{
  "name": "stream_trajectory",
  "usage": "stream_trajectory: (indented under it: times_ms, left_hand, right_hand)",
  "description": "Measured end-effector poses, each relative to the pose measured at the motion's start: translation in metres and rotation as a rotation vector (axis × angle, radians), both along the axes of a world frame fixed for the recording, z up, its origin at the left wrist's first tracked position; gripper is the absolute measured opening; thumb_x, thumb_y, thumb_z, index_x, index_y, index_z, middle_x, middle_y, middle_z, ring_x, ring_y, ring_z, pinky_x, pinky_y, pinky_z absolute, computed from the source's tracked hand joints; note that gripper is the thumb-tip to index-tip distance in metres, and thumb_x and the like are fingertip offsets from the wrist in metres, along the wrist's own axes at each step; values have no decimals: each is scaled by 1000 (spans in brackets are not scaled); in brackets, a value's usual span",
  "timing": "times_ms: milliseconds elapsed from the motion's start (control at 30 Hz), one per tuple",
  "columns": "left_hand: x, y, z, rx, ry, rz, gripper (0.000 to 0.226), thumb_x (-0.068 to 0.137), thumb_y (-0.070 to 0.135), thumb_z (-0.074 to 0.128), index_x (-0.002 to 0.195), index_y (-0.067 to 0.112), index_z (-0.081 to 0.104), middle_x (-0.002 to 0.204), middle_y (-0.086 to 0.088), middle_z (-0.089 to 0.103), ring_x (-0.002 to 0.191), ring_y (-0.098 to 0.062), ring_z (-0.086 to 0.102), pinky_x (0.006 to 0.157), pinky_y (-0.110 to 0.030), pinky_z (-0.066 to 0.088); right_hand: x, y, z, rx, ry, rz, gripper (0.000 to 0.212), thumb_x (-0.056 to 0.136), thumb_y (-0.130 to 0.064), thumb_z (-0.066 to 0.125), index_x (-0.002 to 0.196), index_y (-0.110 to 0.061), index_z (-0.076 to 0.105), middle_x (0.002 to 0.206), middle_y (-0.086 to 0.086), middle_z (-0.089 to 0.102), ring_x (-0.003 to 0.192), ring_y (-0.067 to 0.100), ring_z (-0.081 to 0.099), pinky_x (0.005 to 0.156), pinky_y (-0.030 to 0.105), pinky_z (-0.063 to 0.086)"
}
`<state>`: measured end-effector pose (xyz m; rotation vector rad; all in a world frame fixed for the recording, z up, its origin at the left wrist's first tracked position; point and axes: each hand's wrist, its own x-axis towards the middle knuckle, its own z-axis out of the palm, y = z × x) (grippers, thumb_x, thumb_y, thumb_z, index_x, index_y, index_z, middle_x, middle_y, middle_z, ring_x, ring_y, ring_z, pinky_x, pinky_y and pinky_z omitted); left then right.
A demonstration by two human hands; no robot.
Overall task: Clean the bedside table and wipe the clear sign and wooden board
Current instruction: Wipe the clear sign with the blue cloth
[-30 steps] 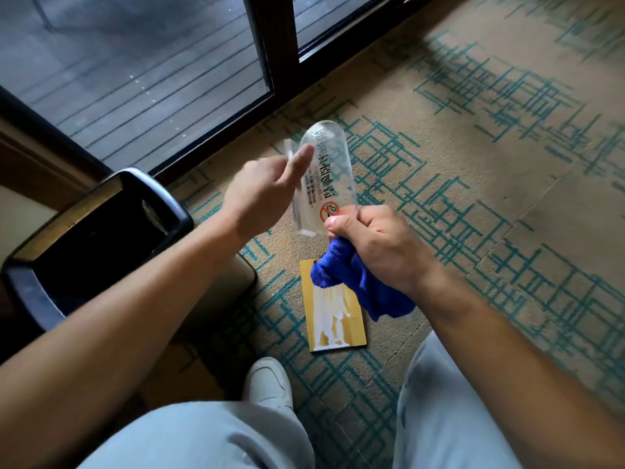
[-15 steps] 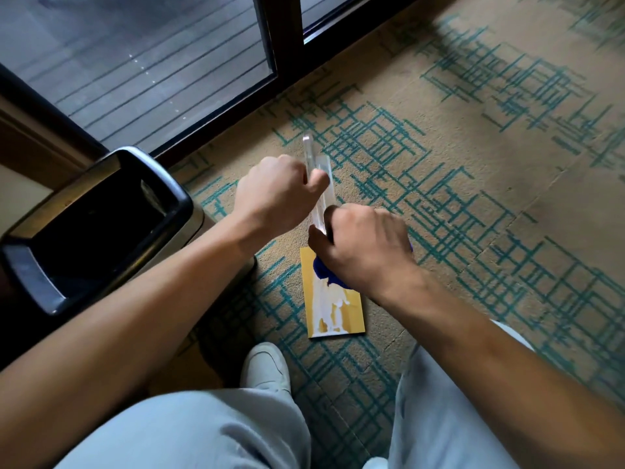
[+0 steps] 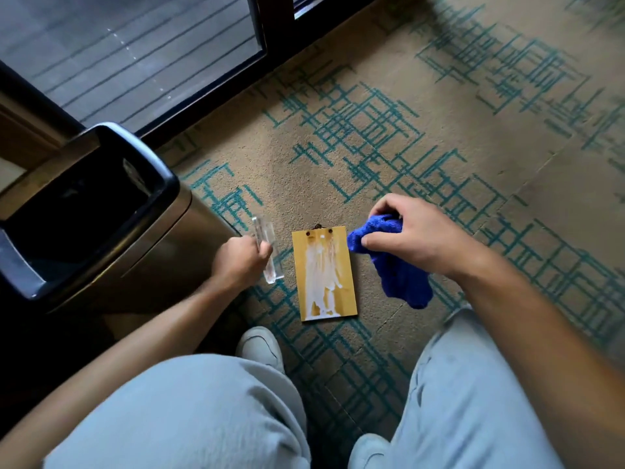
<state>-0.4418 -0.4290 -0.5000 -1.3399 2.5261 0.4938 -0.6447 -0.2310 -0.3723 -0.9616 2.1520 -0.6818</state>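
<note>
The wooden board [image 3: 341, 245] lies flat on the carpet between my hands, yellow with white smears down its middle. My left hand [image 3: 241, 260] grips the clear sign [image 3: 267, 248] edge-on, low over the carpet just left of the board. My right hand [image 3: 414, 233] holds a bunched blue cloth [image 3: 395, 269] just right of the board, its corner overlapping the board's upper right edge. The bedside table is out of sight.
A steel bin with a black rim [image 3: 162, 174] stands at the left, close to my left hand. A dark-framed glass door [image 3: 270, 35] runs along the top. My knees and white shoes [image 3: 258, 345] fill the bottom. Patterned carpet [image 3: 473, 130] stretches to the right.
My hands have parted. The left one carried the clear sign down and left beside the board. The right one drew the blue cloth off to the board's right side.
</note>
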Motion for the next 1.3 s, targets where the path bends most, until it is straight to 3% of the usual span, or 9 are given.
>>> stream_trajectory:
  times_ms: [233,367,500,600,733,900,1067,1167,1300]
  left_hand:
    - [7,-3,-61,124,-64,107,45,101,31,41,86,-1,67,97,-28,69,85,-41,65,64,-33,40]
    - [-7,-17,-66,131,-8,147,41,101,33,41,80,3,59,98,-28,68,88,-41,64,70,-35,44]
    - [-24,-28,-66,154,-21,165,43,104,37,41,87,2,58,100,-25,65,84,-35,58,70,-33,42]
    - [-26,-22,-74,184,-33,195,41,104,39,40,90,4,56,105,-24,65,94,-37,63,72,-32,43]
    - [-21,-12,-84,223,-5,227,40,102,39,41,88,6,59,105,-23,67,84,-33,57,72,-31,42]
    - [-9,-2,-82,230,72,289,63,102,59,33,86,7,66,92,-18,66,83,-34,63,69,-33,45]
    - [20,53,-80,234,168,330,43,103,36,35,81,11,62,82,-13,63,71,-30,55,59,-32,34]
    - [30,77,-99,373,115,298,33,102,30,42,79,13,59,86,-12,66,84,-34,62,65,-34,39]
    - [23,83,-117,592,253,384,31,104,27,48,108,6,72,102,-16,73,95,-32,68,76,-37,49]
  right_hand:
    - [-6,-1,-12,-113,-48,-76,23,79,-28,82,94,-21,66,82,-8,70,73,10,62,73,31,50]
    - [-5,-1,-12,-131,-54,-93,24,77,-29,83,93,-21,66,80,-9,69,72,8,62,72,31,50]
    - [-5,2,-14,-136,-55,-103,25,73,-32,82,90,-22,66,80,-8,70,73,9,63,75,33,52]
    - [-5,5,-17,-122,-48,-103,29,68,-38,81,89,-23,66,78,-9,70,72,9,63,73,32,52]
    - [-8,9,-16,-108,-56,-128,38,61,-50,76,89,-28,65,79,-9,71,76,13,68,75,35,55]
    - [-8,13,-13,-107,-39,-106,26,75,-35,83,90,-26,65,80,-11,69,71,5,61,68,27,46]
    - [-11,15,-11,-113,-40,-129,25,76,-32,84,92,-23,67,80,-11,69,70,2,60,66,24,43]
    - [-13,14,-13,-115,-44,-127,26,75,-32,84,91,-23,66,78,-12,68,67,0,59,65,23,43]
    - [-9,8,-15,-88,-38,-75,27,73,-34,84,91,-24,66,79,-12,68,69,3,60,66,24,44]
